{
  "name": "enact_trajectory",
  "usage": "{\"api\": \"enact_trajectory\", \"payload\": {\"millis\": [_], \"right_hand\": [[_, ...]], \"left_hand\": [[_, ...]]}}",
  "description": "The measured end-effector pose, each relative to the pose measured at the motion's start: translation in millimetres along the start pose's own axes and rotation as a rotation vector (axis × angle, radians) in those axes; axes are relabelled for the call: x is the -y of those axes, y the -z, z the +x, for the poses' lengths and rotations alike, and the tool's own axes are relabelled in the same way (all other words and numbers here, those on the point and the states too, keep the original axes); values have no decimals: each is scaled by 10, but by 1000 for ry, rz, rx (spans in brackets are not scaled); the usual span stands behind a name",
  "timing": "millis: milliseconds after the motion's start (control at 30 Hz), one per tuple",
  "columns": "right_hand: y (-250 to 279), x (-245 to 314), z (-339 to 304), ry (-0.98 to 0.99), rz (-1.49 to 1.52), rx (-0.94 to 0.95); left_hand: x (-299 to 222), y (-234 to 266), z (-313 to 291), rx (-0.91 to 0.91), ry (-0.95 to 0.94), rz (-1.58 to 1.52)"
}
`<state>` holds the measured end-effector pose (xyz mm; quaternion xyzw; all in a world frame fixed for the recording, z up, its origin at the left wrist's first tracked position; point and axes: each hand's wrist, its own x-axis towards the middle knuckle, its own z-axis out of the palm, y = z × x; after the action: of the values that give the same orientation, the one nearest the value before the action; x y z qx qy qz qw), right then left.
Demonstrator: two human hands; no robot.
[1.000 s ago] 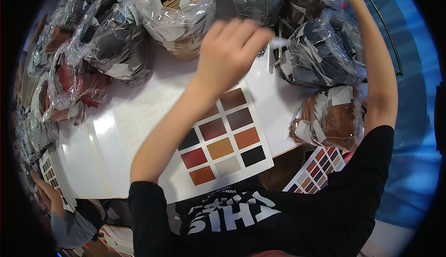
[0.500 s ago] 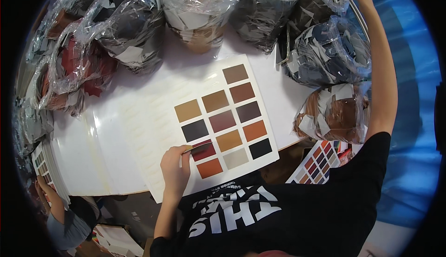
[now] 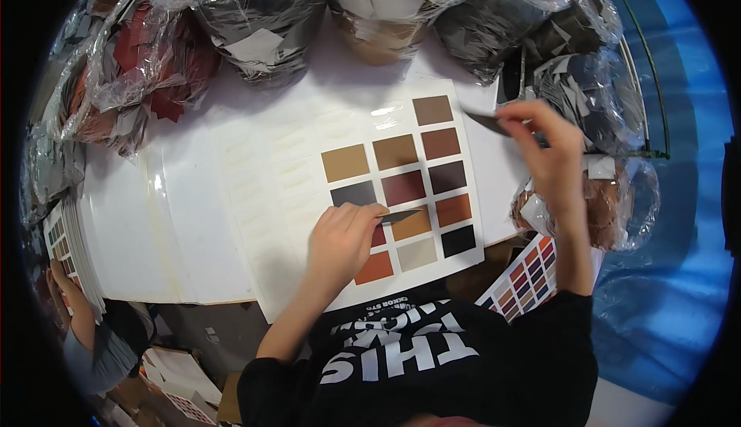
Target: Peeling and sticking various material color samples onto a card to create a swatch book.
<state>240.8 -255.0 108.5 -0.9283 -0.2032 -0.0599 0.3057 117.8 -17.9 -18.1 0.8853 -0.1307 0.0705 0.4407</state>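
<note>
A large white sample card (image 3: 285, 273) lies at a slant on the white table in front of me. Rows of coloured rectangular swatches cover its right part, among them an ochre one (image 3: 345, 163) and a black one (image 3: 458, 241). Over the lower rows, my left hand (image 3: 343, 238) pinches a thin dark swatch (image 3: 403, 216), seen nearly edge-on. My right hand (image 3: 552, 149), slightly blurred, holds another thin dark swatch (image 3: 485, 121) between thumb and fingers beside the card's upper right edge. Several pale, bare patches mark the card's left part.
Clear plastic bags of loose swatches ring the table's far side: red (image 3: 166, 57), dark grey (image 3: 258, 26), tan (image 3: 386, 22), brown (image 3: 610, 203). A printed swatch sheet (image 3: 521, 280) sits below the table edge at right. At far left, another person's hand (image 3: 69, 300) touches stacked cards (image 3: 65, 249).
My right hand has come down from the bags at the upper right to the card's edge, bringing a dark swatch. In the picture, my left hand and the card have shifted right.
</note>
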Motion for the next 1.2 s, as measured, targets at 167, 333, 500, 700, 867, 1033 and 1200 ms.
{"api": "enact_trajectory", "payload": {"millis": [167, 333, 500, 700, 867, 1033, 1200], "right_hand": [[-834, -410, -77, -403, 436, -35], [-1487, -803, 52, -628, 770, 12], [-1571, -934, 175, -757, 790, 157], [-1565, -805, 136, -471, 502, 30], [-1534, -759, 126, -682, 663, -90], [-1558, -823, 142, -761, 950, 72], [-1620, -838, 162, -825, 913, 148]], "left_hand": [[75, -74, 216, 11, 35, 39], [184, -181, 410, 55, 113, 70], [298, -258, 549, 63, 93, 163], [363, -264, 654, 115, 86, 218], [322, -330, 574, 166, 106, 155], [337, -355, 528, 162, 66, 198], [308, -301, 592, 163, 70, 231]]}}
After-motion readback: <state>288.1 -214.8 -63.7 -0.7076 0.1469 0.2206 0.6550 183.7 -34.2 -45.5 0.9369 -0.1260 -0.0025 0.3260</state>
